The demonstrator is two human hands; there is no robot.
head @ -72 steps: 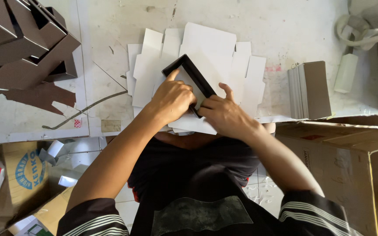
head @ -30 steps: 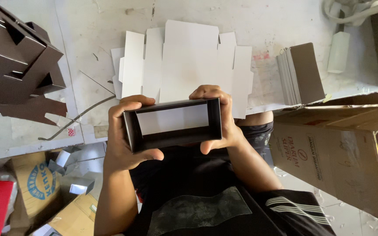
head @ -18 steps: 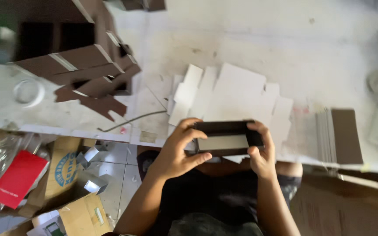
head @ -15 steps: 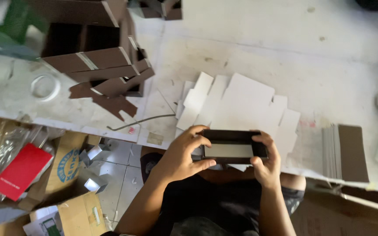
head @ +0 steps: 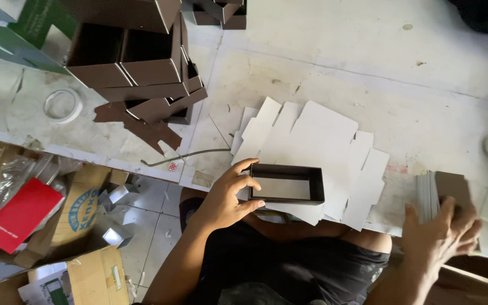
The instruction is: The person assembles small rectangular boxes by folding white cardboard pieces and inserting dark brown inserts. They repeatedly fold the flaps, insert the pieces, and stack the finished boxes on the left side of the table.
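We are looking down on a wide, scuffed white table (head: 368, 73), and at its ten o'clock corner a heap of folded dark brown boxes (head: 136, 62) is piling up beside a roll of clear tape (head: 62, 105). Spreading across the middle toward six o'clock is a fan of flat white card blanks (head: 317, 147), and resting on top of it, at the near edge of the table, is the shallow dark tray (head: 287, 183), open side up, its long axis running from nine to three o'clock. At three o'clock from the tray, well apart from it, a stack of grey-brown boards (head: 444, 192) is standing on edge. Our left hand (head: 227, 195) is pinching the tray's nine o'clock end, thumb on the near side and fingers curling over the short wall, so this hand is the nearer one to the tray. Our right hand (head: 439, 237) is reaching away at four o'clock, fingers spread and lying against the board stack, holding nothing we can make out; whether it is gripping a board we cannot tell.
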